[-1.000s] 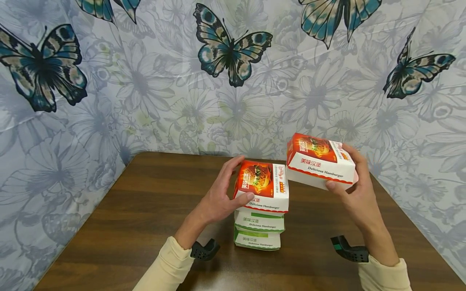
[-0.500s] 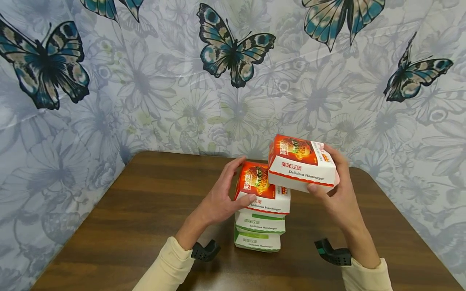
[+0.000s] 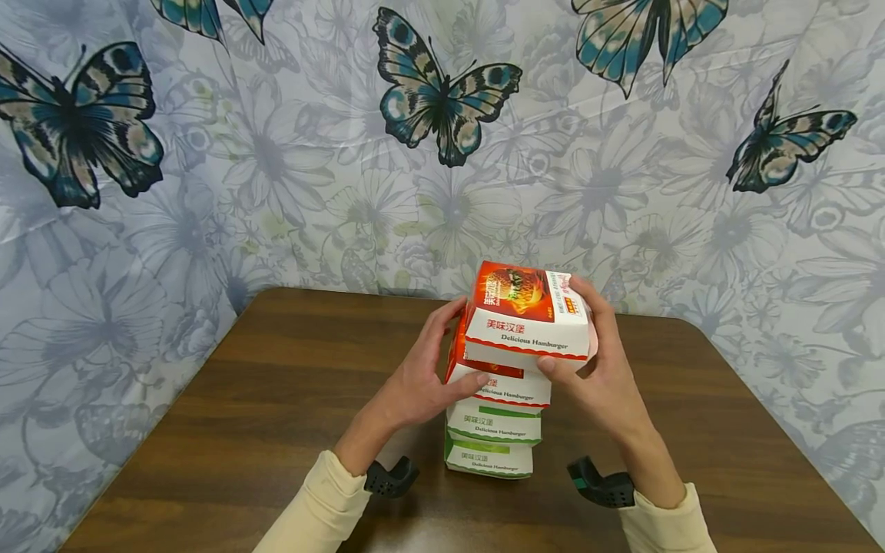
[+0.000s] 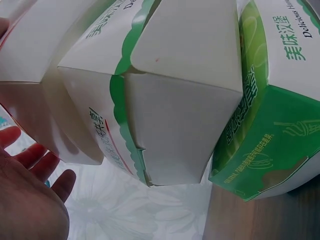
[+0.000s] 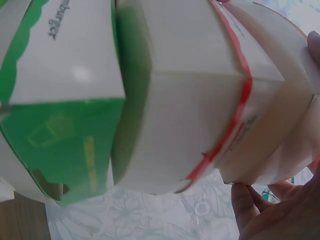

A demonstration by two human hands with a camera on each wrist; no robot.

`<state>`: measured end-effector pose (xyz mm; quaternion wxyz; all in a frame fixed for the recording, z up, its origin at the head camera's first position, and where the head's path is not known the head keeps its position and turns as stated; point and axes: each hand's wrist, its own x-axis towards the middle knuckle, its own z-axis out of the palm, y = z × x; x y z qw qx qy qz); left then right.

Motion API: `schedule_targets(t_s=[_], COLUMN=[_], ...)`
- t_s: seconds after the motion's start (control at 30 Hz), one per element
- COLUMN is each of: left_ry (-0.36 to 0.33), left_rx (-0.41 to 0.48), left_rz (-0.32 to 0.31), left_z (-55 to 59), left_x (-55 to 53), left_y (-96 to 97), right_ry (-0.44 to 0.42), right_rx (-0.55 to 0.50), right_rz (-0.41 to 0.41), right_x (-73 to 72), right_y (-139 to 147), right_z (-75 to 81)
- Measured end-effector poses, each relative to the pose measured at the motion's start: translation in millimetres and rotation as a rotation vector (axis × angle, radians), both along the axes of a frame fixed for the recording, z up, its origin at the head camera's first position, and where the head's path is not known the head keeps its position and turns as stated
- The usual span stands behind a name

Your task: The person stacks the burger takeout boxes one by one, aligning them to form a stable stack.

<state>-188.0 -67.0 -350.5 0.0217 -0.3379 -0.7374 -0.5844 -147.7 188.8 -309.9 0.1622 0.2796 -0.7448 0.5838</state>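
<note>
My right hand (image 3: 608, 376) holds a red-and-white hamburger box (image 3: 528, 334) by its right end, thumb at the lower front edge and fingers behind. This box overlaps the top of a second red hamburger box (image 3: 512, 395), slightly tilted. My left hand (image 3: 415, 388) grips that second box at its left side, thumb across the front, fingertips at the far edge. Below it are an upper green-and-white hamburger box (image 3: 494, 422) and a bottom green-and-white box (image 3: 488, 458), forming a stack. In the left wrist view, the fingers (image 4: 37, 160) lie beside the red box's pale wall.
The stack stands on a dark brown wooden table (image 3: 276, 430). Behind the table hangs a pale floral cloth (image 3: 290, 200) printed with large butterflies (image 3: 442, 100). Black bands (image 3: 390, 478) sit at both wrists, by cream sleeves (image 3: 325, 495).
My right hand has carried its red hamburger box leftward, from beside the stack to over the second red box. My left hand has stayed at the stack.
</note>
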Motion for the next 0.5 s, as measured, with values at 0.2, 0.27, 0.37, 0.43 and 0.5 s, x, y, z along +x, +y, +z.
schedule_targets(t_s=[0.2, 0.27, 0.37, 0.43, 0.5], left_ry=[0.020, 0.027, 0.035, 0.037, 0.035], left_rx=[0.001, -0.002, -0.001, 0.003, 0.011], left_rz=[-0.006, -0.003, -0.001, 0.000, -0.005], left_z=[-0.8, -1.4, -2.2, -2.8, -3.4], left_x=[-0.1, -0.3, -0.4, -0.4, -0.7], left_y=[1.4, 1.4, 1.2, 1.1, 1.3], right_ry=[0.005, 0.006, 0.003, 0.000, -0.002], right_rx=[0.047, 0.062, 0.081, 0.090, 0.092], right_rz=[-0.027, -0.039, -0.048, -0.048, -0.038], right_x=[-0.8, -1.2, -1.6, -1.8, -1.9], right_y=[-2.7, -3.6, -5.2, -5.9, -6.1], right_z=[-2.2, -2.1, -2.0, -2.3, -2.9])
